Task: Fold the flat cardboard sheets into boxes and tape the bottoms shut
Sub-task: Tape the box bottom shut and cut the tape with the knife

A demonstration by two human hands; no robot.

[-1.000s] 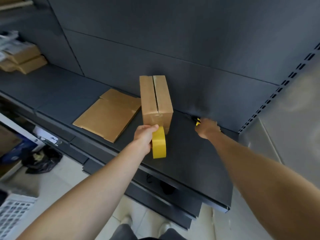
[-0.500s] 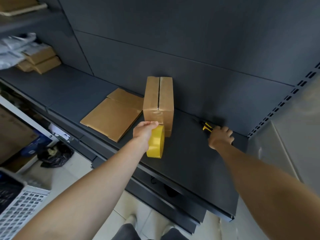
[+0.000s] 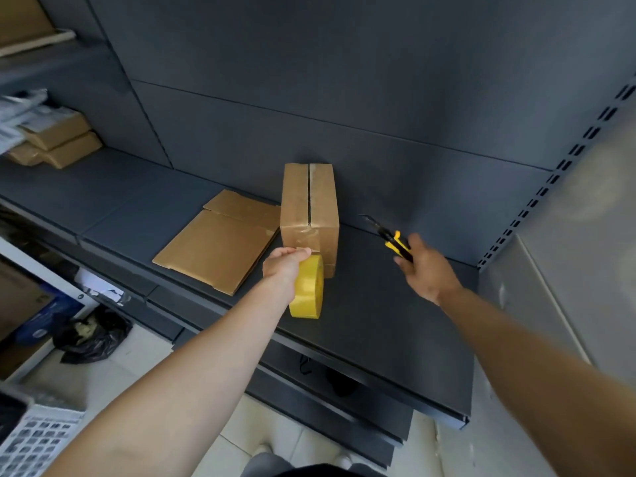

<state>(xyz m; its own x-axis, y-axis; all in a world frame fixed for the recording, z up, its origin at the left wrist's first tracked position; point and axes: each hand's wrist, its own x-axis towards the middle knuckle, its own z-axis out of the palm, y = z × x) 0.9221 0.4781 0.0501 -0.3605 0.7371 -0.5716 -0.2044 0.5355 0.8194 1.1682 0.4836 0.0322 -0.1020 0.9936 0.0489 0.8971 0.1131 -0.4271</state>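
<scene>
A folded cardboard box (image 3: pixel 309 204) stands on the dark shelf (image 3: pixel 378 321), its flap seam facing up with clear tape running over it and down the near face. My left hand (image 3: pixel 284 266) grips a yellow tape roll (image 3: pixel 308 292) right in front of the box, the tape strip still joined to the box. Right of the box, my right hand (image 3: pixel 425 266) grips a yellow and black utility knife (image 3: pixel 390 239), lifted off the shelf with its blade pointing away to the back left. A flat cardboard sheet (image 3: pixel 220 242) lies left of the box.
Stacked brown parcels (image 3: pixel 58 142) and papers sit at the shelf's far left. Below lie a black bag (image 3: pixel 91 335) on the floor and a white crate (image 3: pixel 31 442). A grey wall panel rises behind the shelf, and a perforated upright (image 3: pixel 550 180) stands at right.
My right hand closed on the knife at the back of the shelf and lifted it toward me. My left hand kept the tape roll by the box.
</scene>
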